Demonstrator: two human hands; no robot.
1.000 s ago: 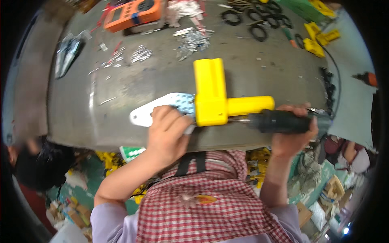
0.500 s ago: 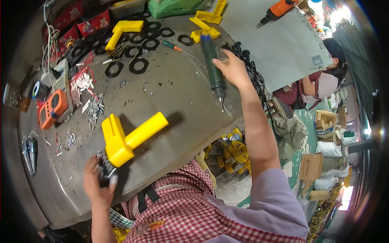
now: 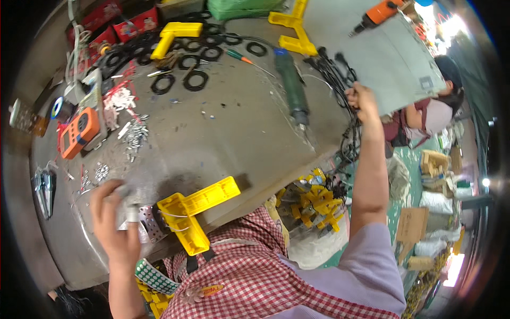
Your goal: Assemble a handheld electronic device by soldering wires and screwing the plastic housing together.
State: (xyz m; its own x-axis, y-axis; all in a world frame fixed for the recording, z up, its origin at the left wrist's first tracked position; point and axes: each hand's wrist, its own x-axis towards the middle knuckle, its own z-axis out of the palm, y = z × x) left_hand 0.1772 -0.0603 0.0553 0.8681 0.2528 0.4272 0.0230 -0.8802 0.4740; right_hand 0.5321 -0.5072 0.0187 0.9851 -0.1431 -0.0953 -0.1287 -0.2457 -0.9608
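Note:
A yellow plastic pistol-shaped housing half (image 3: 183,223) lies at the table's front edge, hollow side up, with thin wires across its inside. A perforated metal barrel (image 3: 153,223) sticks out of its left end. Just left of the barrel is my left hand (image 3: 114,226), blurred, fingers apart and holding nothing that I can see. At the table's right edge my right hand (image 3: 363,102) has its fingers closed at a bundle of black power cords (image 3: 336,82). A dark green electric screwdriver (image 3: 291,87) lies on the table left of that hand.
Black rings (image 3: 196,81), another yellow housing (image 3: 174,36) and a green-handled screwdriver (image 3: 240,56) lie at the back. An orange meter (image 3: 79,133) and small metal parts (image 3: 135,135) are at left. A bin of yellow parts (image 3: 313,204) stands below the right edge. A co-worker (image 3: 425,114) sits beyond.
My right hand has left the electric screwdriver and moved right to the cords. The near yellow housing has turned over, hollow side up, and my left hand has come off its barrel.

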